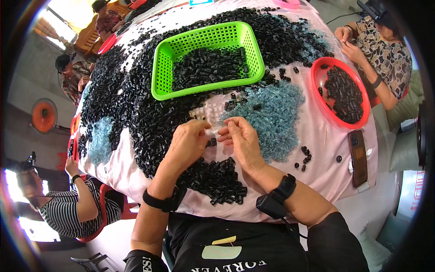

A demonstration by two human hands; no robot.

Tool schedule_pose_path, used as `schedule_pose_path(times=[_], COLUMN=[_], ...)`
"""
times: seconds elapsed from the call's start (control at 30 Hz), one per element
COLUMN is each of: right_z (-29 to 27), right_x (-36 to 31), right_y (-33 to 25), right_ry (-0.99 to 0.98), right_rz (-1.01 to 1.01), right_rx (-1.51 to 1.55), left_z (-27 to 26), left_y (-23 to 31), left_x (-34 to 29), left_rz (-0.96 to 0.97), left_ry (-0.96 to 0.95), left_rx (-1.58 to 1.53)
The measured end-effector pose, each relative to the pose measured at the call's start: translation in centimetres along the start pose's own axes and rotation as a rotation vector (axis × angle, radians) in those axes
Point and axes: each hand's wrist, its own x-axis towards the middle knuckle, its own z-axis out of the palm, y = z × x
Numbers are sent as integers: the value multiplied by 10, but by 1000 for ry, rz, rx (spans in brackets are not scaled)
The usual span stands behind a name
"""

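My left hand [190,139] and my right hand [243,141] are close together above the cloth, with a narrow gap between their fingertips. Both have curled fingers and thumbs drawn in; whatever they pinch is too small or hidden to name. A few small black plastic pieces [211,142] show in the gap between the hands. Just right of my right hand spreads a heap of small clear bluish pieces [277,120]. A pile of short black tubular pieces [216,180] lies between my forearms, and a larger black heap [154,122] reaches my left hand.
Beyond my hands stands a green plastic basket [158,86] partly filled with black pieces. On the right are a red basin [317,97] of black pieces and a phone [358,158]. Several people work around the pink-covered table [326,181]; an orange fan [44,115] is at the left.
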Motion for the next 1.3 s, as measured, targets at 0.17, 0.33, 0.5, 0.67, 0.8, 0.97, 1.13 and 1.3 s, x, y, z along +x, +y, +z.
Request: schedule_pose_path(times=[0.17, 0.33, 0.5, 0.67, 0.8, 0.97, 1.13, 1.3], right_z=[2, 1, -1, 2, -1, -6, -2, -2], right_x=[1, 2, 3, 2, 6, 10, 3, 5], right_y=[5, 8, 14, 9, 19, 24, 16, 20], right_ry=[-6, -46, -33, 22, -4, -108, -99, -127], right_rz=[44, 9, -44, -93, -104, -124, -110, -93], right_rx=[17, -37, -34, 5, 15, 28, -126, -79], left_z=[5, 11, 9, 18, 21, 23, 13, 16], left_y=[5, 3, 11, 17, 18, 12, 15, 11], left_x=[-12, -15, -17, -20, -20, -20, -17, -22], left_rz=[26, 71, 28, 58, 90, 103, -180, -243], left_ry=[-139, -108, -100, -124, -132, -23, 31, 11], left_rx=[40, 108, 56, 68, 123, 27, -333, -429])
